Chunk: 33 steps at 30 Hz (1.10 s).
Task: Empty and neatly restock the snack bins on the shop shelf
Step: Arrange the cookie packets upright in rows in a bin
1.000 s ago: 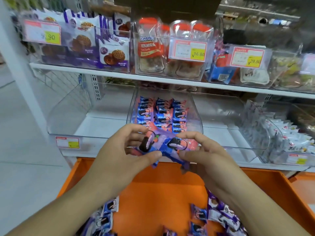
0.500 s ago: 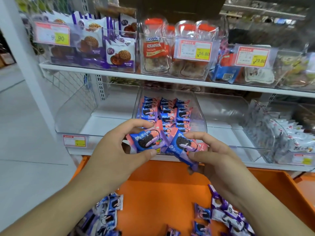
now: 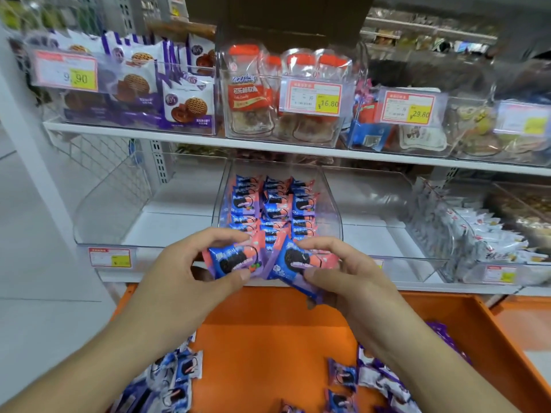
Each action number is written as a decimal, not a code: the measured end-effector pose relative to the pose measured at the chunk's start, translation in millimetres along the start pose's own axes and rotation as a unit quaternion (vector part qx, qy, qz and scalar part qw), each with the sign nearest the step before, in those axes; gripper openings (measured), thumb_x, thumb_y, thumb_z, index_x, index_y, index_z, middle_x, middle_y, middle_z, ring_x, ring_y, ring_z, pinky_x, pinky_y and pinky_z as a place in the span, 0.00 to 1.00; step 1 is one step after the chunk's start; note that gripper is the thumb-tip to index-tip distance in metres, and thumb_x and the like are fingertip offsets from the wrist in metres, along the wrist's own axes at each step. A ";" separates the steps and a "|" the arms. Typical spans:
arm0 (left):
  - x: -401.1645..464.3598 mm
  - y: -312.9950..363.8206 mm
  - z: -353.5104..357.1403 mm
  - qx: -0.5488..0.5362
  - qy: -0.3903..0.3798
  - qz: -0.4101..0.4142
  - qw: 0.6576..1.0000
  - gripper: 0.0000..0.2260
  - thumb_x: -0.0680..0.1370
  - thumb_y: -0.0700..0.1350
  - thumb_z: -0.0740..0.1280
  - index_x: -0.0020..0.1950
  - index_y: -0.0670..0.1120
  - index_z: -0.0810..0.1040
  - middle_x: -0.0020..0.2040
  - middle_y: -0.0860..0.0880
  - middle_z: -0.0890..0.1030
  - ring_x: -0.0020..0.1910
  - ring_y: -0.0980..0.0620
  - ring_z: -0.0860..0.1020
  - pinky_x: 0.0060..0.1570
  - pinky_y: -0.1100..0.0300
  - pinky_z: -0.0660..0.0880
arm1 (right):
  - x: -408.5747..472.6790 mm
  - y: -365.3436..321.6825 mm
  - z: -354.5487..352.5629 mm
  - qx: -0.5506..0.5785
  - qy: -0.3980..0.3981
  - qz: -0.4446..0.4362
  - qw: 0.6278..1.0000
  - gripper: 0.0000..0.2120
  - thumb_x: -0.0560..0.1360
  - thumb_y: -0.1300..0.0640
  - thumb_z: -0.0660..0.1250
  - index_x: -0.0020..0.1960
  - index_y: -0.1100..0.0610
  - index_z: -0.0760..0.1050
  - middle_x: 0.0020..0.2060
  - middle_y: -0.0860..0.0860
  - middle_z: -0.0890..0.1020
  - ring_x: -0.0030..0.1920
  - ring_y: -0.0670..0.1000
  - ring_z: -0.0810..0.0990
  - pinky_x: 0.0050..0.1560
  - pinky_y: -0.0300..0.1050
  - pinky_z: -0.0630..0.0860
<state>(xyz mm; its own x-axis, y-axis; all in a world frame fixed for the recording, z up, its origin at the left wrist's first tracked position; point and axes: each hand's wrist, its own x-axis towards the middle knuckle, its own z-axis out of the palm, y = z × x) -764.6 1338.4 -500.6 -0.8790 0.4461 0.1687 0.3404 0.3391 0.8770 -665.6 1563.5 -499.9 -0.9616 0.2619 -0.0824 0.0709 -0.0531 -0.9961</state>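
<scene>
**Two cookie packets held at the mouth of the middle bin**

I see both hands raised in front of the lower shelf (image 3: 179, 222), each pinching one snack packet. The left hand (image 3: 182, 281) grips the left packet (image 3: 235, 259) between curled fingers on top and the thumb at its lower edge; the blue, pink and purple face with its dark sandwich cookie points toward me. The right hand (image 3: 354, 281) pinches the right packet (image 3: 301, 260) the same way, tilted, its lower corner pointing toward 5 o'clock. The two packets touch at their inner edges, just in front of the clear middle bin (image 3: 331, 204).

Inside that bin, at 12 o'clock from the hands, matching packets (image 3: 274, 204) stand in three tidy rows running to the back. At 9 o'clock from it sits another clear bin (image 3: 101, 210); at 3 o'clock, beyond a further clear bin, one holds white-wrapped snacks (image 3: 489, 231).

At 6 o'clock lies an orange tray (image 3: 268, 347) with loose packets (image 3: 343, 374) scattered along its near corners. On the upper shelf (image 3: 149, 134), bins hold purple cookie bags (image 3: 185, 99) at 11 o'clock and red-capped pouches (image 3: 247, 93) at 12 o'clock, with yellow price tags (image 3: 313, 98) clipped in front.
</scene>
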 end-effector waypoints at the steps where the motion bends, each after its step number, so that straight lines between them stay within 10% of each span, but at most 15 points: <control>1: 0.1 -1.6 3.8 0.002 -0.009 -0.004 1.000 0.19 0.72 0.51 0.79 0.59 0.68 0.81 0.57 0.65 0.83 0.58 0.63 0.80 0.62 0.50 0.78 | -0.2 0.0 1.2 -0.021 -0.001 -0.002 1.000 0.15 0.74 0.62 0.78 0.56 0.48 0.84 0.37 0.56 0.82 0.35 0.55 0.77 0.42 0.50 0.79; 13: 126.1 -7.1 82.2 0.144 -0.019 0.060 0.988 0.14 0.71 0.49 0.81 0.48 0.56 0.77 0.47 0.62 0.81 0.49 0.68 0.78 0.43 0.76 0.70 | 64.7 -6.1 -77.9 -0.295 0.181 -0.070 0.936 0.14 0.77 0.64 0.73 0.51 0.45 0.78 0.38 0.42 0.84 0.33 0.40 0.80 0.31 0.36 0.76; 26: 241.4 -44.1 181.5 0.373 0.021 0.127 0.919 0.16 0.73 0.56 0.78 0.59 0.58 0.82 0.61 0.53 0.78 0.65 0.44 0.71 0.59 0.51 0.65 | 70.1 19.3 -112.6 -0.304 0.170 -0.037 0.937 0.14 0.78 0.61 0.72 0.51 0.42 0.75 0.46 0.38 0.82 0.44 0.28 0.78 0.34 0.25 0.72; 33: 229.3 -26.9 161.0 0.313 -0.006 0.094 0.945 0.16 0.75 0.56 0.76 0.62 0.62 0.79 0.66 0.54 0.76 0.69 0.44 0.70 0.67 0.49 0.65 | 70.3 18.4 -107.7 -0.310 0.152 -0.056 0.937 0.17 0.77 0.60 0.74 0.51 0.37 0.76 0.52 0.38 0.80 0.51 0.34 0.79 0.45 0.30 0.78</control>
<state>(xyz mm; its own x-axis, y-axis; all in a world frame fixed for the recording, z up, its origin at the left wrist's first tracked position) -921.5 1564.9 -557.9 -0.7802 0.5559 0.2869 0.6251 0.6745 0.3929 -703.3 1684.7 -527.5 -0.8593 0.4990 0.1124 0.2047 0.5368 -0.8185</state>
